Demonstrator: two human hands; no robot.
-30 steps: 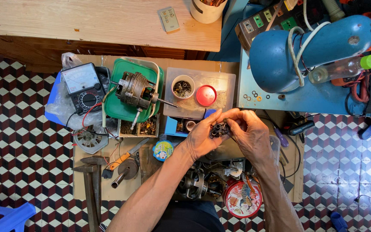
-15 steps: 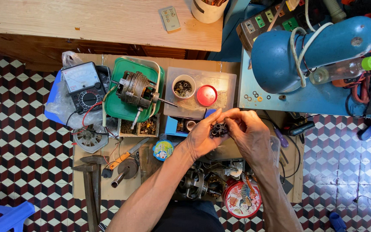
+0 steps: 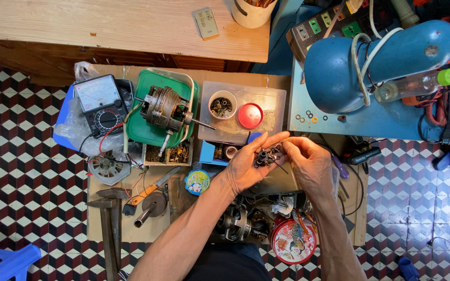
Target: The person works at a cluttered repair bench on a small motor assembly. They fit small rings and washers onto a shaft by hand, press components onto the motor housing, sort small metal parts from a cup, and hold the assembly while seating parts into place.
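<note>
- Left hand [image 3: 248, 164] cups small black parts [image 3: 266, 156]; right hand [image 3: 308, 164] pinches among them.
- Just beyond: red lid [image 3: 250, 115], white cup [image 3: 222, 104], motor [image 3: 165, 109] on green tray [image 3: 147, 138].

On my surface [image 3: 131, 237] sits an analog multimeter [image 3: 100, 104] beside a green tray [image 3: 147, 138] holding a wound motor stator [image 3: 165, 108]. A white cup of small parts [image 3: 222, 104] and a red lid [image 3: 250, 115] rest on a clear box. A blue lamp [image 3: 371, 57] stands farther right, a hammer [image 3: 111, 229] lower left.
</note>
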